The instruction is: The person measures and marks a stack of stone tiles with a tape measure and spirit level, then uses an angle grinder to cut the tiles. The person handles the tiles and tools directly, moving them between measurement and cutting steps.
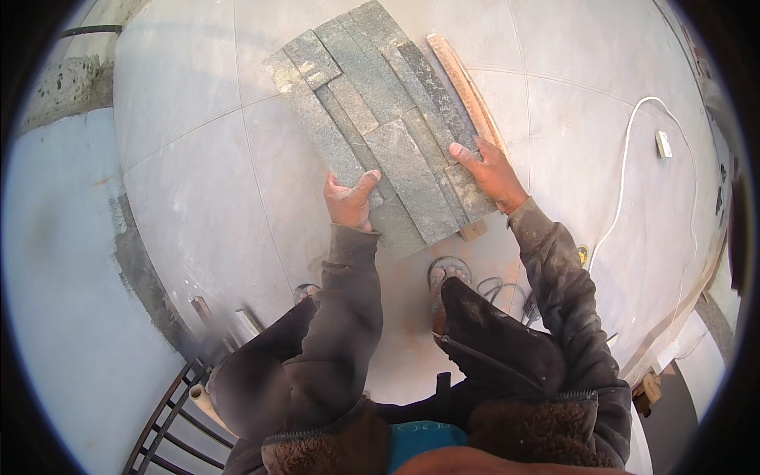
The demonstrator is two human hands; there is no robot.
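A grey-green stone cladding panel (380,127), made of staggered strips of rough stone, is held tilted in front of me over the tiled floor. My left hand (351,198) grips its near left edge, thumb on the stone face and fingers underneath out of sight. On its right edge, my right hand (492,176) holds on the same way, thumb on top and the other fingers mostly hidden. A long, narrow wooden strip (463,83) shows along the panel's right side. A small brown block (473,230) peeks out below the panel's near right corner.
On the right a white cable (627,170) loops across the floor tiles (186,198), near a small white socket-like piece (663,144). A black metal railing (170,419) stands at lower left. A dark tool with a cord (529,307) lies beside my right leg.
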